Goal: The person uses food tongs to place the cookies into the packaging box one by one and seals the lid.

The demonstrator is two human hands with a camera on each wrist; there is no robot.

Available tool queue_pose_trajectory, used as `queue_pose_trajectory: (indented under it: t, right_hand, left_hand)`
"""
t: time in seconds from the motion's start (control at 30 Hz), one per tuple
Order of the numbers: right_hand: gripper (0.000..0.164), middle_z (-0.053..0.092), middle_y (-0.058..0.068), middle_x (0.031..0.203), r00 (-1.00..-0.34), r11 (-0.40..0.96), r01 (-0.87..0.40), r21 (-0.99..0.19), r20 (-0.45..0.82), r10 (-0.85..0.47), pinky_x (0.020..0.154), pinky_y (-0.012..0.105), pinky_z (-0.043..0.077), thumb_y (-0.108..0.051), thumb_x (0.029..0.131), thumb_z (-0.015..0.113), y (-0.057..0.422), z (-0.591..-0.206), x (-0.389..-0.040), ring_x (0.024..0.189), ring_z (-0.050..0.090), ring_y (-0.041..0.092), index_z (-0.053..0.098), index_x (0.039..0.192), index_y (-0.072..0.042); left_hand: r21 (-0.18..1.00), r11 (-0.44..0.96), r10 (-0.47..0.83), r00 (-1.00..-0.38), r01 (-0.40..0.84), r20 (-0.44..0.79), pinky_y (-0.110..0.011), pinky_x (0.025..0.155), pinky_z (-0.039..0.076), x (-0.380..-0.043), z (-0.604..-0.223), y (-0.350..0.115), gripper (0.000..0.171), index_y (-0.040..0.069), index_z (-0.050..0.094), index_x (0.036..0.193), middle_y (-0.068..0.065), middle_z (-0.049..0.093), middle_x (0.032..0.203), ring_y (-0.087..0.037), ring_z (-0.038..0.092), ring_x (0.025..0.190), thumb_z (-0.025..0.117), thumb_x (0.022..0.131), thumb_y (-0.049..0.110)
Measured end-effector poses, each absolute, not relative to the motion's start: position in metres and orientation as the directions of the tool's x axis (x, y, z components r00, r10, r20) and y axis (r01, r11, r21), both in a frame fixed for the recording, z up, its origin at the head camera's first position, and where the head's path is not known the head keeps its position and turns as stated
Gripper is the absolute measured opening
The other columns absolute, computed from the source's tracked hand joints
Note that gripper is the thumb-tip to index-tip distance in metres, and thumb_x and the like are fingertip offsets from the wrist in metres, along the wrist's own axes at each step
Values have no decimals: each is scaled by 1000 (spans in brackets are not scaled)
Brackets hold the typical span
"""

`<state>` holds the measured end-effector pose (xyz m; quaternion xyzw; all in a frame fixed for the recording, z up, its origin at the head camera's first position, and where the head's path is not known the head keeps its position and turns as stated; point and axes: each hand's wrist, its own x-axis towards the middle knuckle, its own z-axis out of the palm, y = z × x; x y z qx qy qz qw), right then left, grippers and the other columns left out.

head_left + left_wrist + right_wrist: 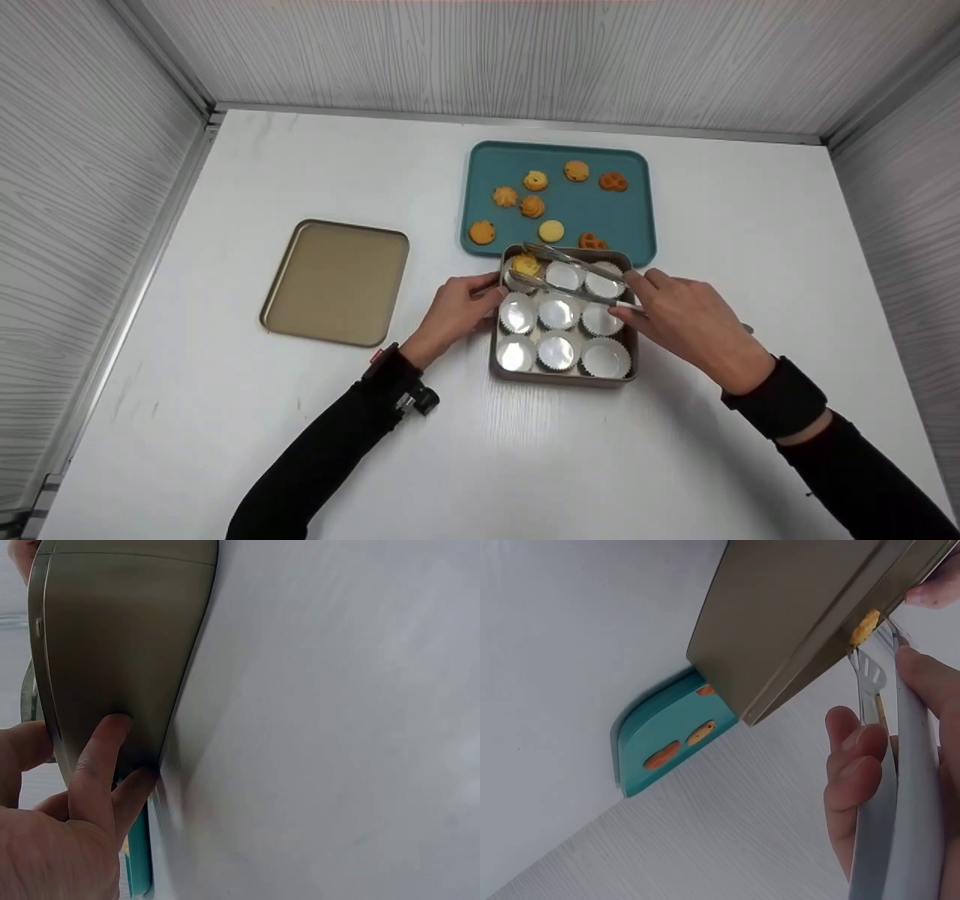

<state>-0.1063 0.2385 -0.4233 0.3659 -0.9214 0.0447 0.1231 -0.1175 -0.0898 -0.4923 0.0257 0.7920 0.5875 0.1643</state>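
A deep rectangular tin holds rows of shiny pleated cups. My left hand grips its left wall, thumb at the rim and fingers against the outside. My right hand holds metal tongs, reaching across the tin from the right. Between the tongs' slotted tips is a yellow cookie, over the far-left cup in the head view. The right wrist view shows that cookie at the tips near the tin's inner wall.
Behind the tin lies a teal tray with several cookies and pretzel-shaped pieces; the tin overlaps its near edge in the head view. A flat gold-brown lid or tray lies to the left. Grey wood-grain panels border the white table.
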Motion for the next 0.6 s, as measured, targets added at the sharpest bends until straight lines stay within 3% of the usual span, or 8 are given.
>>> queue_pose_trajectory:
  t: [0.4, 0.6]
  right_hand:
    - [41, 60, 14, 76, -749, 752, -658, -36, 135, -649, 50, 39, 53, -30, 94, 80, 225, -421, -111, 56, 60, 26, 66, 110, 5]
    - [42, 60, 14, 76, -748, 752, -659, -29, 135, -650, 51, 40, 53, -30, 93, 80, 223, -421, -113, 58, 61, 28, 66, 108, 6]
  left_hand:
    - [929, 354, 223, -956, -103, -191, -36, 111, 44, -118, -495, -90, 50, 5, 61, 144, -9, 66, 139, -21, 56, 135, 65, 102, 31]
    - [931, 346, 219, -955, -116, -201, -36, 110, 45, -119, -493, -90, 51, 5, 60, 144, -10, 65, 140, -21, 55, 135, 66, 101, 31]
